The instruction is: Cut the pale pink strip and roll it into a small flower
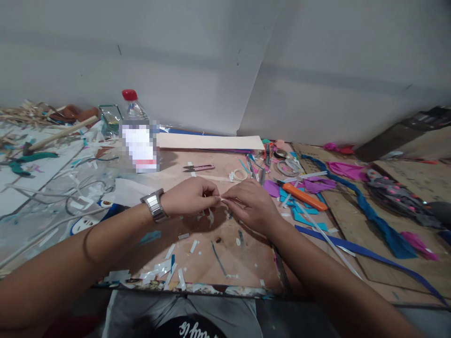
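My left hand (188,195), with a metal watch (155,205) on its wrist, is closed in a pinch above the middle of the table. My right hand (251,205) meets it fingertip to fingertip, also pinching. Between them is a thin white strip (210,217), whose curled end hangs below my left fingers. Its exact material is too small to tell, and my fingers hide part of it. Thread snips (198,167) lie just beyond my hands, and a roll of tape (240,175) rests behind my right hand.
An orange utility knife (305,196) lies on blue and purple scraps at right, near a blue strip (373,258). A red-capped bottle (136,110) stands at back left. Pliers (31,162), a hammer (63,134) and cables (52,192) occupy the left. White scraps (160,270) litter the front edge.
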`<state>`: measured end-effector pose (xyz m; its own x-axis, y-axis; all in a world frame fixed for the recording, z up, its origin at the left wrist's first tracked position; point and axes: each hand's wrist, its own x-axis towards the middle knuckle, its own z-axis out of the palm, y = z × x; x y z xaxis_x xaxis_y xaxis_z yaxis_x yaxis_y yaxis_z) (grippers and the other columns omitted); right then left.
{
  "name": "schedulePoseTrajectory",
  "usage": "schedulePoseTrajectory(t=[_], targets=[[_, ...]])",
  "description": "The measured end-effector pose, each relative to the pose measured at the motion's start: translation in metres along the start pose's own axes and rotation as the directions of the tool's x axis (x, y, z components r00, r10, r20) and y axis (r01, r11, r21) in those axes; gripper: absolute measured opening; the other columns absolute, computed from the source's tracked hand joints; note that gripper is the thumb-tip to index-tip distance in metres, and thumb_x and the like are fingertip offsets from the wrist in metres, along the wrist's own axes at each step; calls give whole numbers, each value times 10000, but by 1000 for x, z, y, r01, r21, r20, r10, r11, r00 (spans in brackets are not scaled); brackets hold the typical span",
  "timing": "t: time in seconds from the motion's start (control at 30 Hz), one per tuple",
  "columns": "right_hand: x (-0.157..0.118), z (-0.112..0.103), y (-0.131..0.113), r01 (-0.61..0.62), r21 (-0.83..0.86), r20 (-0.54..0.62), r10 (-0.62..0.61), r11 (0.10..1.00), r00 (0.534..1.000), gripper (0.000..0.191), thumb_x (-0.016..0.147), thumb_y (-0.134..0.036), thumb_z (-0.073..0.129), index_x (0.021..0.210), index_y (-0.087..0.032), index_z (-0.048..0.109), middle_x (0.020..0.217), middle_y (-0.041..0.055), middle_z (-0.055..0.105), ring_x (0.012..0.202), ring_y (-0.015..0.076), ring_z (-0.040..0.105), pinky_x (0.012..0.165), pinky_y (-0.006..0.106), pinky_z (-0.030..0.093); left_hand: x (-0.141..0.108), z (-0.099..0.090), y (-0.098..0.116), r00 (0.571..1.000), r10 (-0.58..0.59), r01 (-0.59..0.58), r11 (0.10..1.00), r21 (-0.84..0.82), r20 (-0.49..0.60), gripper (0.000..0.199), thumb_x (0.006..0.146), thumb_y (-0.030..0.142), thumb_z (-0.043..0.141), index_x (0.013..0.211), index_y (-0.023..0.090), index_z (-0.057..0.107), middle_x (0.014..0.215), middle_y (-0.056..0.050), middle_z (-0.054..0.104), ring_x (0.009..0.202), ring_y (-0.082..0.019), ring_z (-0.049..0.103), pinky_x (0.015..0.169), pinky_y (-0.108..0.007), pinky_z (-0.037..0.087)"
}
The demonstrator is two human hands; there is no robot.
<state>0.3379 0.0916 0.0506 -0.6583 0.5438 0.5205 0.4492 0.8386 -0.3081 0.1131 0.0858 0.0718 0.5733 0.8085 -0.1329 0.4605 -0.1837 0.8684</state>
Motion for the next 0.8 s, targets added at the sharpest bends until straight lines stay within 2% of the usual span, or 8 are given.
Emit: schedulePoseTrajectory(t=[0.13,0.23,0.33,0.53,0.67,0.8], targets=[[0,0,0,20,3,-10,-20,1000,1000,85,981,-232,642,944,-201,712,834,31,758,807,191,665,825,364,413,0,2,0,999,28,-24,996,88,-46,273,959,366,585,834,149,696,746,-42,756,673,-161,730,599,-223,486],[0,1,0,26,-6,-4,-26,1000,1000,83,983,-227,639,946,-199,708,835,28,755,807,190,663,829,365,410,0,1,0,999,38,-35,994,104,-32,295,976,387,565,853,154,697,745,-33,761,671,-159,726,603,-229,471],[0,1,0,7,-16,9,-7,1000,1000,86,983,-225,636,936,-200,703,836,28,751,809,193,657,832,367,407,0,0,1,995,82,-68,972,225,-56,279,980,363,568,851,164,714,740,-20,752,669,-149,691,621,-239,441],[-1,1,-1,-70,-18,36,71,997,997,98,978,-226,631,915,-203,703,841,42,744,828,210,645,831,367,404,1,5,-2,964,228,-130,851,510,-136,265,994,344,568,866,178,729,768,-20,735,680,-149,613,616,-260,345],[-1,1,-1,-125,17,57,124,992,991,132,992,-262,613,906,-202,692,844,50,737,836,217,644,837,370,406,1,10,-5,944,284,-127,782,610,-167,268,1005,357,556,887,194,731,770,-26,741,687,-167,619,607,-274,317],[-2,1,1,-152,35,81,149,988,986,110,986,-242,593,911,-203,664,867,59,721,854,228,627,828,372,402,1,11,-3,946,293,-125,726,676,-141,257,1018,316,528,906,198,727,825,-28,756,737,-183,648,636,-283,341]])
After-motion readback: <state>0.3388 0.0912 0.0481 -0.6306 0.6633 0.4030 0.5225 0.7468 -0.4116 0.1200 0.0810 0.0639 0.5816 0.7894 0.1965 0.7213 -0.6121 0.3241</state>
